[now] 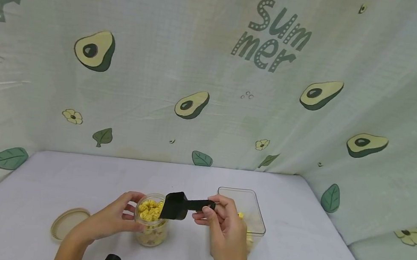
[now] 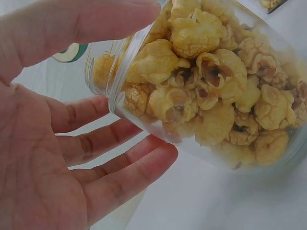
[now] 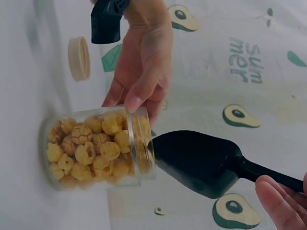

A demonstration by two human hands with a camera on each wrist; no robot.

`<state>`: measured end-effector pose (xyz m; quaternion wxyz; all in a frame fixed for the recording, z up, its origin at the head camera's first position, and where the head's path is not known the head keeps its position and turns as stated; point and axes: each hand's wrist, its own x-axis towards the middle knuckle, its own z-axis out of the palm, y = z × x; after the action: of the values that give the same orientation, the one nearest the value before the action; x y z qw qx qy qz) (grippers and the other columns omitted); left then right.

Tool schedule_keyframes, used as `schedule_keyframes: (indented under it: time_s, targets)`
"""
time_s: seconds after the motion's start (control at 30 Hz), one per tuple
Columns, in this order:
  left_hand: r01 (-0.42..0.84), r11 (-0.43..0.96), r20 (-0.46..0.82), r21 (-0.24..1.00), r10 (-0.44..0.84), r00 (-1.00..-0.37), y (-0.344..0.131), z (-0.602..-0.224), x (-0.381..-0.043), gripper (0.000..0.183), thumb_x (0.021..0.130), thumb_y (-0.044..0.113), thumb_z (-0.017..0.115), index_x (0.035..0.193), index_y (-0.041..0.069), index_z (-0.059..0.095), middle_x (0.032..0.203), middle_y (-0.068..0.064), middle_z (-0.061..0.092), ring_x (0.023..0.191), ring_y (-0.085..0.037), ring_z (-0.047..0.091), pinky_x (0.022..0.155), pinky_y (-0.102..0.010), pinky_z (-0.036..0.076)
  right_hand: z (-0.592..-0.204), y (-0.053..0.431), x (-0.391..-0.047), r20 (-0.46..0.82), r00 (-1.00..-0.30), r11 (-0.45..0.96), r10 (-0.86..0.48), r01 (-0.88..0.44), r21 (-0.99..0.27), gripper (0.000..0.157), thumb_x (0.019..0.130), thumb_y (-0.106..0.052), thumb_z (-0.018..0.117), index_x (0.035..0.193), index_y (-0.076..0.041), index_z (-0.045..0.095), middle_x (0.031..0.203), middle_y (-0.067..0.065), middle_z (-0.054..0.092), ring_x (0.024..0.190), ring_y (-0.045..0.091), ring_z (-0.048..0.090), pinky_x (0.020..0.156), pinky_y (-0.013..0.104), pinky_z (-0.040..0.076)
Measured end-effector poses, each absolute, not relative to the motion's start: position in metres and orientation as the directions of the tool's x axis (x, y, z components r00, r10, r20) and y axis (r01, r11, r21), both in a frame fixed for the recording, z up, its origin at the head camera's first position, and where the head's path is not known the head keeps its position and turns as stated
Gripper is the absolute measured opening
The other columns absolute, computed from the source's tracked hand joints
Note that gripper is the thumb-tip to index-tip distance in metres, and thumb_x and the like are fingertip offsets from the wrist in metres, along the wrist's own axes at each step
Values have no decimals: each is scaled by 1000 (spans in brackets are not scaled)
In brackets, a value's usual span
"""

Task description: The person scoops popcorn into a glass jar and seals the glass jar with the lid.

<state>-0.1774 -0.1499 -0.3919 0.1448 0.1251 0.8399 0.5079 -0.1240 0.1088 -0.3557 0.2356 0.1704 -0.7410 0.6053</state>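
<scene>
A clear glass jar [image 3: 91, 148] stands on the table, filled with yellow popcorn [image 2: 206, 91] up to its open mouth. My left hand [image 1: 115, 218] holds it near the neck, thumb on the near side and fingers around the far side. My right hand [image 1: 226, 226] grips the handle of a black scoop [image 1: 175, 205] between thumb and fingers. The scoop's tip overlaps the jar's rim in the head view, and the right wrist view shows it right at the mouth. What lies in the scoop's bowl is hidden.
Behind my right hand sits a clear rectangular container [image 1: 257, 221] with some yellow popcorn inside. A round beige lid [image 1: 68, 223] lies on the white table [image 1: 107, 170] to the left. A curtain printed with avocados [image 1: 192, 104] hangs around the table's back and sides.
</scene>
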Motion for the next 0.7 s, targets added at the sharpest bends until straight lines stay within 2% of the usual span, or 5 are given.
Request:
schedule_keyframes:
  time_s: [0.1,0.3,0.4,0.53,0.7]
  targets:
    - [66,452,-114,890,359,-926,-149,-392,-177,76,75,23,77,134,1,34,130,-15,41,108,-25,47,84,-34,48,-356,104,-120,575,-817,260,36,-548,-795,17,90,-4,58,104,0,51,79,8,70,67,10,68,62,24,57]
    - [116,443,-77,889,394,-916,-153,-393,-178,75,76,22,76,133,-1,34,130,-18,41,106,-25,46,84,-31,49,-361,96,-121,751,-660,316,-14,-715,-623,20,87,5,57,105,4,50,81,9,70,69,14,68,62,19,56]
    - [121,443,-74,889,397,-915,-155,-393,-180,74,76,22,75,133,-1,34,130,-18,40,106,-25,46,81,-25,48,-362,94,-124,786,-618,303,-27,-754,-583,23,85,9,57,107,5,49,84,13,70,71,16,69,64,20,56]
    - [115,441,-78,890,396,-915,-154,-394,-179,74,76,21,75,133,-2,34,130,-19,40,105,-25,46,80,-26,48,-361,96,-124,806,-592,304,-24,-772,-558,26,84,11,58,107,7,49,86,15,70,72,17,69,66,21,56]
    - [73,457,-114,887,370,-922,-150,-393,-178,75,75,23,75,134,0,34,131,-17,41,107,-25,46,82,-31,46,-361,99,-121,779,-626,360,-23,-733,-578,24,84,7,59,107,3,50,85,10,71,72,12,68,66,18,55]
